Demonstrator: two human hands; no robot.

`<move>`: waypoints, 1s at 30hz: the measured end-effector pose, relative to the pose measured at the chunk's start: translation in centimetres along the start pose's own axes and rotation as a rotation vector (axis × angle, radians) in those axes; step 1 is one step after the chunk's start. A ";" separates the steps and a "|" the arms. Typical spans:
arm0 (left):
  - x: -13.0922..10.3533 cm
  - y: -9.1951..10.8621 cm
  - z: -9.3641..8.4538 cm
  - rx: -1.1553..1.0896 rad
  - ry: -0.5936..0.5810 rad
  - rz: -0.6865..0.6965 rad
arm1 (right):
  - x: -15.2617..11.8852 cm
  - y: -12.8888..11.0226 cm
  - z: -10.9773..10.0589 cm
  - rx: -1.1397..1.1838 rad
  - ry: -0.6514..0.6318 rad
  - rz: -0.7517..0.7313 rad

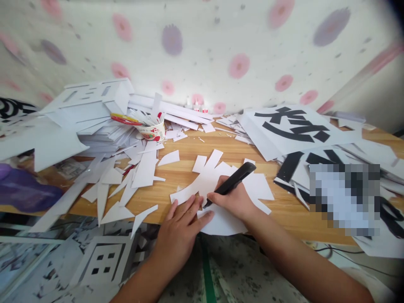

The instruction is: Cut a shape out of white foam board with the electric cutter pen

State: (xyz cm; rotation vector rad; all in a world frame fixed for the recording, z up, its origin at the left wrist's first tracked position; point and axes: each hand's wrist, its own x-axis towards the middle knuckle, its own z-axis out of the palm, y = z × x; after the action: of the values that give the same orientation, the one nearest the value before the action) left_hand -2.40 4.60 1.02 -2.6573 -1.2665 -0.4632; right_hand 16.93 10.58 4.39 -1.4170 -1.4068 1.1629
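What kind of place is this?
Probably a small craft workspace, perhaps at home: white cut-out pieces and offcuts strew a wooden table, a patterned cup holds tools, and sheets with bold black characters lie to the right. The right hand works with a black cutter-like tool.

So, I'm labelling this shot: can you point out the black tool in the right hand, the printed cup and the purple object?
Black tool [234, 179]: head view, middle of its body.
Printed cup [155, 134]: head view, front of its wall.
Purple object [30, 191]: head view, its middle.
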 end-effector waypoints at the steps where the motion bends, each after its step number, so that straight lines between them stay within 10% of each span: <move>1: 0.0 0.0 0.0 0.003 0.006 0.004 | 0.0 0.0 0.0 -0.007 0.006 0.003; 30: 0.0 0.2 -0.1 -0.083 -0.032 -0.038 | -0.2 0.8 -2.6 -0.028 0.084 0.002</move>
State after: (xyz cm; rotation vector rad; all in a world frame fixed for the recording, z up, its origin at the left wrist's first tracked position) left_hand -2.24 4.43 1.16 -2.7237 -1.3372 -0.4915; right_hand 19.69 10.46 4.26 -1.4696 -1.3681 1.0762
